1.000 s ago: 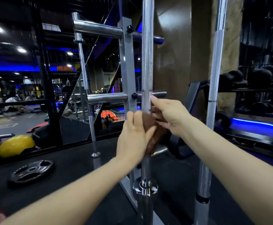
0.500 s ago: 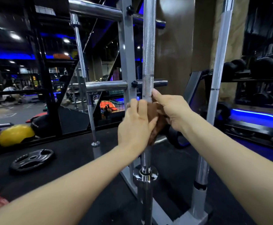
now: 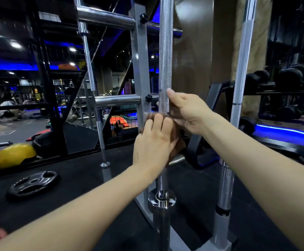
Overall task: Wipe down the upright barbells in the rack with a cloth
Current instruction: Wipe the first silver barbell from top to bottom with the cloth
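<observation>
A knurled chrome barbell [image 3: 165, 57] stands upright in the grey rack [image 3: 140, 66] straight ahead. A brown cloth [image 3: 177, 142] is wrapped round its shaft at mid height. My left hand [image 3: 154, 144] presses the cloth against the bar from the near side, fingers pointing up. My right hand [image 3: 188, 113] holds the bar just above, its thumb lying along the shaft and its fingers curled behind, pinching the cloth's top edge. A second upright barbell [image 3: 241, 73] stands to the right and a third [image 3: 90, 75] to the left.
Chrome pegs [image 3: 117, 100] stick out of the rack post to the left. A black weight plate [image 3: 32, 184] lies on the dark floor at left, near a yellow ball [image 3: 14, 154]. A dumbbell rack [image 3: 281, 87] stands at the right.
Both hands and the cloth have slid a little way up the middle barbell. The view has tilted and shifted slightly.
</observation>
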A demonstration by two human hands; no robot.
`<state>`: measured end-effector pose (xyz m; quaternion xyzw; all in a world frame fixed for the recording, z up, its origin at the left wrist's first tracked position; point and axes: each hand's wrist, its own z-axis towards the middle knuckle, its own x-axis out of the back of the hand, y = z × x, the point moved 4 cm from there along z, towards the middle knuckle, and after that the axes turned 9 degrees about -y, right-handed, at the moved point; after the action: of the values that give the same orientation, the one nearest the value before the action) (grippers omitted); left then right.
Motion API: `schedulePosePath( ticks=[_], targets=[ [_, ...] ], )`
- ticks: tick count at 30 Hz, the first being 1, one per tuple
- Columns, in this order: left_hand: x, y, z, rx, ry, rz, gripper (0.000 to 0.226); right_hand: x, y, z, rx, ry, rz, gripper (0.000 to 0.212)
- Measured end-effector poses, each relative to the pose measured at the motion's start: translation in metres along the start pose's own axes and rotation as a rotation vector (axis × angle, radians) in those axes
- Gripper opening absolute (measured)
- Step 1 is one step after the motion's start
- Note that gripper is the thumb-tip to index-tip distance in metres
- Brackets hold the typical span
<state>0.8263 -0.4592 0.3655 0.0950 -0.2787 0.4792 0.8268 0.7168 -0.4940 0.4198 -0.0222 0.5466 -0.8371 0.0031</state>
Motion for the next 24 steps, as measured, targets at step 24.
schedulePosePath(
  ticks=[24],
  targets=[
    [0.009, -0.033, 0.022, 0.088, -0.066, -0.661, 0.038, -0.005, -0.015, -0.006, 0.195, 0.021, -0.235, 0.028]
  ],
)
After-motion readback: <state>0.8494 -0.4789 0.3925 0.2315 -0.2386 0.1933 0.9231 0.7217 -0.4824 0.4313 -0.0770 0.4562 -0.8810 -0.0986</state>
